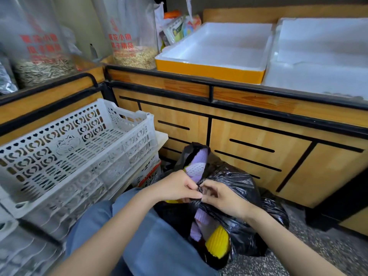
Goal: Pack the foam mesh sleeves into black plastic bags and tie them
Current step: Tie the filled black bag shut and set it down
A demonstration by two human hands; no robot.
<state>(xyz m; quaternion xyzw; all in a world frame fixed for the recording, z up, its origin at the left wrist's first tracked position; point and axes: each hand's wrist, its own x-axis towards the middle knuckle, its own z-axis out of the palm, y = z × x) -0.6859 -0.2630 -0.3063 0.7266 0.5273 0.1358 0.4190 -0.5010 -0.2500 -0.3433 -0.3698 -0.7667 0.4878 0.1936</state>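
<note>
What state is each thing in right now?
black bag: full, handles gathered mid-mouth, gaps open either side.
foam mesh sleeves: in bag, purple and yellow showing through gaps.
left hand: pinches bag handles.
right hand: pinches bag handles.
white crate: atop stack, nothing visible inside.
foam tray: uncovered, empty.

Hands bare: left hand [175,188], right hand [225,198]. Forearms [111,232] bare right up to near frame edge. Blue denim trousers [147,242] on leg, near centre. Mid-wash, paler over knee. Soft folds and creases in fabric. Smooth weave, plain.
</note>
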